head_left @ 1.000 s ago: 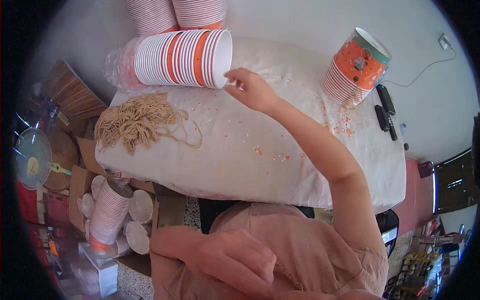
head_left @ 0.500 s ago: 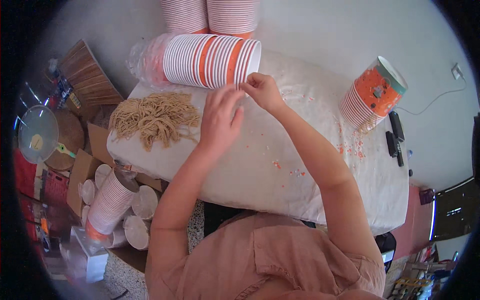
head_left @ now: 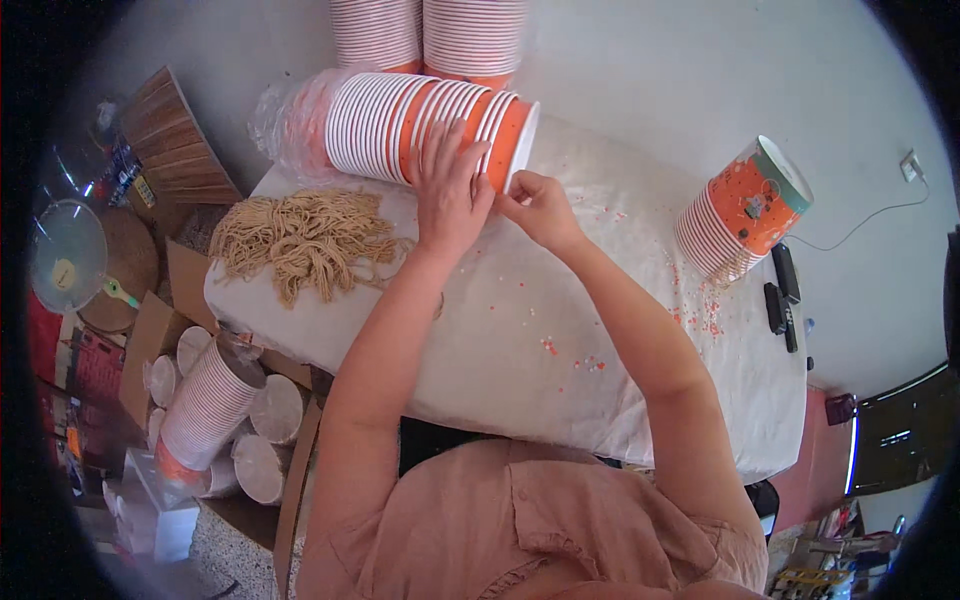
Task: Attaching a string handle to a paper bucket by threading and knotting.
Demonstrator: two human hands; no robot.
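A long stack of white-rimmed orange paper buckets (head_left: 375,122) lies on its side at the far edge of the table, its left end in clear plastic wrap. My left hand (head_left: 450,195) rests against the front of the stack, fingers stretched out over the rims. At the right end, the last bucket (head_left: 512,135) stands partly out of the stack, showing a wide orange band. My right hand (head_left: 542,212) pinches at the lower edge of its rim. Left of my left hand lies a heap of tan cords (head_left: 305,240).
At the right stands another bucket stack (head_left: 745,210), tilted, near black objects (head_left: 780,300). Two upright stacks (head_left: 475,40) rise behind. Orange and white bits (head_left: 590,364) dot the cloth-covered table (head_left: 500,380). On the left floor, a cardboard box (head_left: 295,470) holds more wrapped stacks.
The end bucket has slid rightward out of the stack. My left hand has come to rest on the stack's side, and my right hand has moved right and nearer with the rim.
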